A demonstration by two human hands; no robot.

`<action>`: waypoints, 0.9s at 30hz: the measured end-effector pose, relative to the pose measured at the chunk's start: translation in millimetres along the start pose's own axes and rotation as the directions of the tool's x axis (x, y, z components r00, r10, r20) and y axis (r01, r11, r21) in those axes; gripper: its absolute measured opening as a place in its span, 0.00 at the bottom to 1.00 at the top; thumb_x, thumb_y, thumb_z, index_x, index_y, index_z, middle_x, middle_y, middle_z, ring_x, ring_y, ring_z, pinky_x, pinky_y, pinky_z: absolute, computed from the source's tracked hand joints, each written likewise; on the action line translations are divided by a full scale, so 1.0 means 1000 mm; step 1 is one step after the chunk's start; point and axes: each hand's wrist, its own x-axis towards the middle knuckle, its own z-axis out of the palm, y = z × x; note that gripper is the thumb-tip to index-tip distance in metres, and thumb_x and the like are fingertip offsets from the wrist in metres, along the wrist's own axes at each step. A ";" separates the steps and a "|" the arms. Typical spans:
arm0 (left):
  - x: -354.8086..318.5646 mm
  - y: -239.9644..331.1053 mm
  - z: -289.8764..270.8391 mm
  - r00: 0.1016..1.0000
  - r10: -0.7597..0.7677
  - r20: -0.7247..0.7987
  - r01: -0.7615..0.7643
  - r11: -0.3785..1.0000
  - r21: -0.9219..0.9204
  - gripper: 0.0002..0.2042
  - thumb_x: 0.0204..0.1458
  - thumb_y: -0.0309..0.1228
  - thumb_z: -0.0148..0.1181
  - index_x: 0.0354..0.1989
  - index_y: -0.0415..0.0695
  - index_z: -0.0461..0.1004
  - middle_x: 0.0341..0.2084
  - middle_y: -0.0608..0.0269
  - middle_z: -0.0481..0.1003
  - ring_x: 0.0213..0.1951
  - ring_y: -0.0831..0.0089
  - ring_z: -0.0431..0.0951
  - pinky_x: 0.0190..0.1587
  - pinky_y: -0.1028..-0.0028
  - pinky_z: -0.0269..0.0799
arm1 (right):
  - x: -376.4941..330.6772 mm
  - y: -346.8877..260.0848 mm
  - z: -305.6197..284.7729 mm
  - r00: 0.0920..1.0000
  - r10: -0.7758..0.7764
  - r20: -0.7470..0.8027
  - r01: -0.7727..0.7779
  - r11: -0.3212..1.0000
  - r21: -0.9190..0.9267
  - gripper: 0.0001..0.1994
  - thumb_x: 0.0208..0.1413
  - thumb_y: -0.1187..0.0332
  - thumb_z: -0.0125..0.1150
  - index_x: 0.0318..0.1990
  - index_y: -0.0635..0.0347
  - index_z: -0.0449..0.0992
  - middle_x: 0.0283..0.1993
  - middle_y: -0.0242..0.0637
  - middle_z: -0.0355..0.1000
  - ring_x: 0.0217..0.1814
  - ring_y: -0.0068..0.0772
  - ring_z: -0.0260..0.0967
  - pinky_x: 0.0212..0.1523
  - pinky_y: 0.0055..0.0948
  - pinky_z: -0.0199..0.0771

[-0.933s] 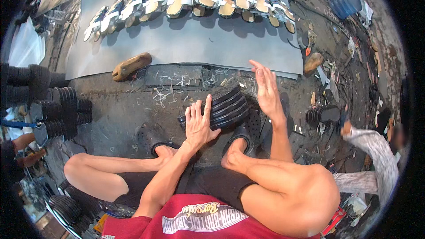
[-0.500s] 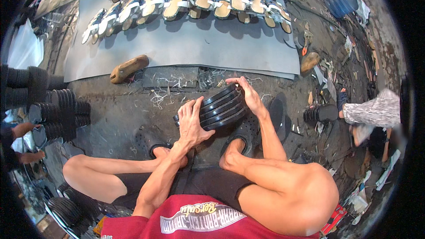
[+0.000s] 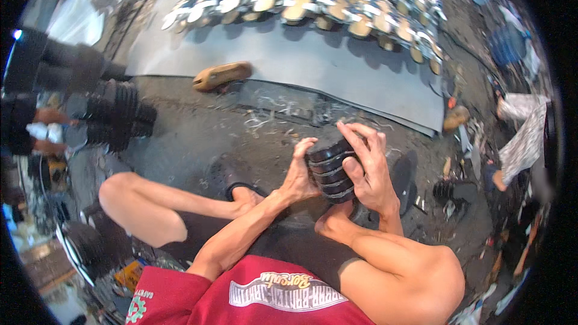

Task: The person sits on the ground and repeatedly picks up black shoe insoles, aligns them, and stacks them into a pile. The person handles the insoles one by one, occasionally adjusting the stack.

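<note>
A short stack of glossy black shoe soles is held just above my right foot. My left hand presses on the stack's left end, thumb and fingers curved against it. On the other side my right hand wraps the right end, its fingers over the top and thumb on the side edges. The stack stands with one end turned toward me. The far end of the soles is hidden. My feet are in black clogs, to either side of the ground below.
Beyond lies a grey sheet with rows of sandals on it. A brown shoe last rests at its near edge. At left stand stacks of black soles, beside another person's hands. Patterned cloth shows at right.
The sole stack has turned from lying across to end-on toward me and shifted right. Both hands moved with it, the right one now further round its end. The whole view has swung.
</note>
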 end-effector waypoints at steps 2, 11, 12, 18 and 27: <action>-0.013 -0.018 -0.001 0.996 0.082 -0.036 -0.083 0.996 -0.042 0.71 0.28 0.42 0.94 0.78 0.46 0.44 0.71 0.39 0.58 0.71 0.44 0.65 0.72 0.46 0.67 | 0.005 -0.002 0.016 0.999 0.014 0.043 -0.019 0.993 0.115 0.33 0.78 0.43 0.51 0.77 0.58 0.74 0.73 0.49 0.68 0.67 0.55 0.63 0.74 0.51 0.61; 0.014 0.054 -0.017 0.954 -0.239 0.181 0.152 0.906 0.394 0.68 0.32 0.42 0.84 0.86 0.40 0.48 0.68 0.36 0.63 0.70 0.37 0.64 0.77 0.42 0.53 | -0.018 0.051 -0.021 0.843 0.337 -0.419 -0.362 0.932 0.020 0.34 0.85 0.44 0.32 0.70 0.61 0.79 0.72 0.44 0.72 0.76 0.45 0.63 0.78 0.46 0.56; 0.006 0.042 -0.014 0.941 -0.277 0.192 0.156 0.864 0.479 0.69 0.33 0.43 0.84 0.86 0.40 0.47 0.68 0.35 0.63 0.70 0.36 0.64 0.77 0.42 0.53 | -0.018 0.056 -0.017 0.833 0.358 -0.422 -0.366 0.928 0.064 0.35 0.84 0.43 0.32 0.69 0.61 0.80 0.72 0.44 0.72 0.77 0.45 0.63 0.79 0.46 0.56; 0.015 0.029 -0.030 0.921 -0.343 0.188 0.198 0.824 0.531 0.68 0.32 0.43 0.86 0.85 0.41 0.49 0.65 0.34 0.67 0.68 0.35 0.66 0.75 0.42 0.58 | -0.023 0.068 0.000 0.815 0.434 -0.385 -0.393 0.901 0.183 0.34 0.84 0.43 0.33 0.68 0.60 0.79 0.69 0.38 0.75 0.76 0.38 0.65 0.76 0.44 0.58; 0.100 -0.033 -0.308 0.510 -0.860 -0.024 0.759 0.464 -0.456 0.33 0.48 0.33 0.74 0.66 0.44 0.75 0.42 0.58 0.84 0.39 0.62 0.85 0.48 0.61 0.83 | -0.107 0.137 -0.030 0.552 0.721 -0.420 -0.519 0.691 0.504 0.33 0.82 0.40 0.39 0.63 0.55 0.85 0.54 0.27 0.77 0.42 0.20 0.56 0.45 0.27 0.57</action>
